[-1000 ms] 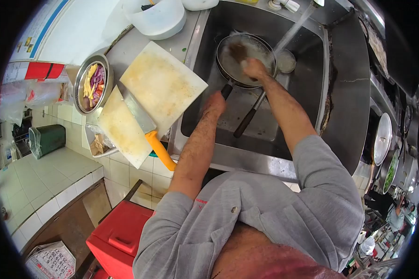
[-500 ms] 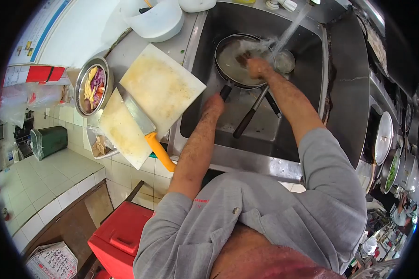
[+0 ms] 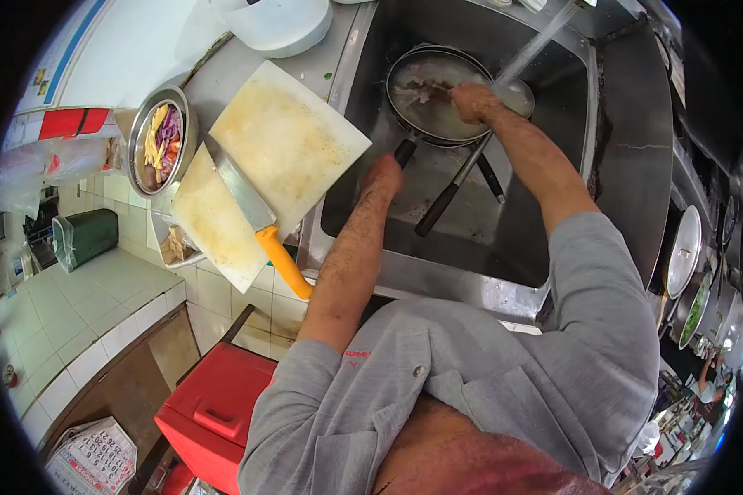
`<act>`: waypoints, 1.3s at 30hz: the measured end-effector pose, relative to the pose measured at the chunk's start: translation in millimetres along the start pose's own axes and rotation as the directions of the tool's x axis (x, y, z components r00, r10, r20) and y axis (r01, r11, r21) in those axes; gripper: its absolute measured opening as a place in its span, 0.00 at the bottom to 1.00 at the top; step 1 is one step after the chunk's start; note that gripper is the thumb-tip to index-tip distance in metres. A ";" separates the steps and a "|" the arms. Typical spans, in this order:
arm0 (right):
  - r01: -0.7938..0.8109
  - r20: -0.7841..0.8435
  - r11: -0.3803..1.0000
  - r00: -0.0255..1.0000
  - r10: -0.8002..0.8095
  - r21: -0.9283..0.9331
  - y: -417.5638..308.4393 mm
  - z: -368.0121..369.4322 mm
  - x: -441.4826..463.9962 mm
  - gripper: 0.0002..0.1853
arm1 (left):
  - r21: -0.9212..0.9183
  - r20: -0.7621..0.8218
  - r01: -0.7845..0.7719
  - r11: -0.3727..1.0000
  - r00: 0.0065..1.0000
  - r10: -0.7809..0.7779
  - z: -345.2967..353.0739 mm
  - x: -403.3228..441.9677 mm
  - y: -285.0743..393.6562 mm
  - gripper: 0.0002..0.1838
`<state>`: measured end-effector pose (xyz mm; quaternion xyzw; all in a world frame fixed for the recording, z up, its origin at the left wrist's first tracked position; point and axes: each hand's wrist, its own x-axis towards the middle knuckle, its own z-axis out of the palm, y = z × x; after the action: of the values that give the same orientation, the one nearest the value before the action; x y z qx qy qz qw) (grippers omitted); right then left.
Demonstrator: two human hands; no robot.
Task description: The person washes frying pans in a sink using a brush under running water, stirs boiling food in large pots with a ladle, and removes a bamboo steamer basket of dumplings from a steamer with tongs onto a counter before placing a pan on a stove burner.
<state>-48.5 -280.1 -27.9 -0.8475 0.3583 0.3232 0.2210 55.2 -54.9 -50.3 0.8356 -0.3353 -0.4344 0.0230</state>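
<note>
In the sink, my left hand (image 3: 384, 175) grips the black handle of a round pan (image 3: 404, 120) with cloudy water in it. My right hand (image 3: 473, 103) is closed over the pan's right side, fingers curled down at the water; what they hold, if anything, is hidden. Brown streaks and froth show in the water left of these fingers. Beside the pan lies a ladle (image 3: 516, 97), its dark-gripped handle slanting toward me beneath my right forearm. Another black handle (image 3: 493, 181) sticks out below the pan. From the tap, a water stream (image 3: 537, 45) falls near the pan's right rim.
Left of the sink (image 3: 545, 247) are two white cutting boards (image 3: 285, 136), with an orange-handled knife (image 3: 248, 198) on them. A metal bowl (image 3: 132, 148) of cut vegetables stands beyond. A white plastic tub (image 3: 276, 29) sits behind; a red box (image 3: 215, 396) is below left.
My right hand has moved to the right within the pan. Splashing inside the pan has died down, with the stream now at its right edge. My left hand keeps hold of the handle.
</note>
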 end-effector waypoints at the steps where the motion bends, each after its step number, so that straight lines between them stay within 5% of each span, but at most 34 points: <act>1: -0.021 -0.103 0.981 0.995 0.001 -0.192 13.1 8.6 24.5 0.31 | 0.008 0.001 0.002 1.000 1.000 -0.002 -2.5 1.8 -1.0 0.17; 3: -0.071 -0.193 0.924 0.981 -0.003 -0.375 24.8 13.1 15.4 0.31 | -0.043 -0.001 -0.023 0.999 1.000 0.023 -1.2 1.0 -3.5 0.17; 6: -0.081 0.041 0.855 0.992 0.118 -0.512 30.6 -15.9 -35.3 0.33 | 0.011 -0.049 -0.063 0.998 0.997 0.063 -5.3 -1.7 -4.2 0.21; 8: 0.030 0.262 0.993 0.965 0.002 -0.116 62.7 -18.6 -44.5 0.36 | 0.023 -0.035 -0.061 0.998 0.997 0.062 -6.4 -1.1 -2.7 0.18; 9: 0.027 0.262 0.993 0.965 0.005 -0.117 59.8 -17.0 -49.3 0.36 | 0.040 -0.017 -0.054 0.998 0.998 0.055 -5.9 -1.5 -3.0 0.17; 11: 0.127 0.304 0.936 0.924 -0.231 0.327 53.1 -13.3 -58.0 0.40 | 0.034 -0.018 -0.070 0.997 0.997 0.070 -4.3 -3.9 -2.3 0.16; 13: 0.082 0.129 0.664 0.956 -0.263 0.743 35.3 13.3 -32.8 0.42 | 0.029 -0.022 -0.083 0.996 0.996 0.083 -3.9 -7.5 0.7 0.16; 15: 0.132 -0.116 0.313 0.991 -0.069 0.941 12.8 52.9 19.3 0.40 | 0.026 -0.024 -0.043 0.999 0.999 0.044 -7.8 -10.4 2.9 0.16; 17: 0.225 -0.184 -0.136 0.948 0.260 0.965 -32.9 55.5 23.7 0.31 | 0.038 -0.042 -0.041 0.998 0.998 0.042 -2.6 -1.0 0.0 0.16; 18: 0.218 -0.176 -0.144 0.951 0.256 0.965 -45.3 55.0 33.4 0.31 | 0.046 -0.049 -0.045 0.998 0.998 0.047 1.7 1.4 -2.8 0.16; 20: 0.243 -0.064 -0.500 0.935 0.348 0.831 -51.7 54.0 53.5 0.23 | 0.056 -0.032 -0.043 0.998 0.998 0.045 -0.2 -5.0 -2.4 0.16; 21: 0.250 -0.065 -0.503 0.932 0.357 0.828 -47.6 54.8 46.3 0.23 | 0.058 -0.027 -0.054 0.997 0.998 0.055 -3.0 -6.8 0.5 0.16; 23: 0.134 -0.138 0.068 0.989 0.061 0.989 -39.7 52.7 17.2 0.19 | 0.066 -0.021 -0.058 0.996 0.998 0.060 -2.6 -4.4 0.4 0.16; 25: 0.230 -0.217 0.533 0.972 -0.088 0.814 -14.2 59.7 -19.6 0.18 | 0.068 -0.014 -0.058 0.996 0.998 0.059 -6.1 -5.2 1.0 0.17; 28: 0.086 0.014 0.923 0.995 -0.098 0.374 53.2 39.4 -57.3 0.24 | 0.039 -0.010 -0.032 0.999 0.999 0.032 -9.8 -10.3 2.8 0.17; 30: -0.280 0.206 0.959 0.937 0.284 -0.047 49.0 0.4 -71.9 0.21 | 0.033 -0.019 -0.041 0.999 0.999 0.041 -7.2 -8.2 3.4 0.17; 31: -0.278 0.204 0.959 0.938 0.282 -0.047 52.0 5.9 -55.9 0.21 | 0.034 -0.022 -0.040 0.999 0.999 0.041 -5.4 -6.3 2.5 0.17; 33: -0.197 -0.298 0.978 0.939 0.170 -0.063 55.2 20.9 -18.2 0.20 | 0.017 -0.004 -0.050 0.999 0.999 0.050 -3.3 -2.3 1.9 0.17; 39: -0.056 -0.386 0.996 0.922 0.025 -0.069 -13.5 44.9 -1.2 0.21 | 0.005 0.008 -0.050 0.999 0.999 0.050 -3.7 -5.3 3.6 0.17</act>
<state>-56.5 -243.6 -56.2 -0.8949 0.3992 0.1690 0.1059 53.9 -55.5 -43.1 0.8252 -0.3575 -0.4363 0.0302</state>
